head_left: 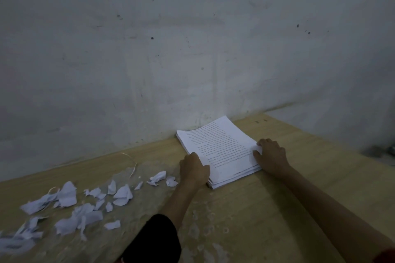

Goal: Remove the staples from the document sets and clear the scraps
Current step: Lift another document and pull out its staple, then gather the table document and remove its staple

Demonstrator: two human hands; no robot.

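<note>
- Head camera shows us both hands on one stack of printed documents (224,147), which lies on the wooden surface (277,209) close against the wall (192,49).
- Our left hand (194,170) has its fingers (199,161) curled over the stack's left edge, by the corner nearest us. Our right hand (271,156) curls its fingers (264,142) round the opposite edge, with the thumb on the top sheet. The stack sits between the two sets of fingers, clasped from both sides.
- We judge this two-sided hold is meant to square or shift the sheets. The lower sets jut out past the top one just below the left fingers, so the pile is not flush.
- We see no staple and no remover. The corners under the fingers are hidden, so we cannot tell whether any set is bound.
- Torn paper scraps (85,203) lie scattered well to the left of the left fingers, the closest bits just beside that wrist. They seem kept to one side, apart from the good pages, and clearing them looks not yet done.
- A thin pale strand (133,163) curls on the surface beyond the scraps, left of the left fingers. We cannot tell what it is.
- A black sleeve (154,239) covers the left arm below the fingers, while the right forearm is bare.
</note>
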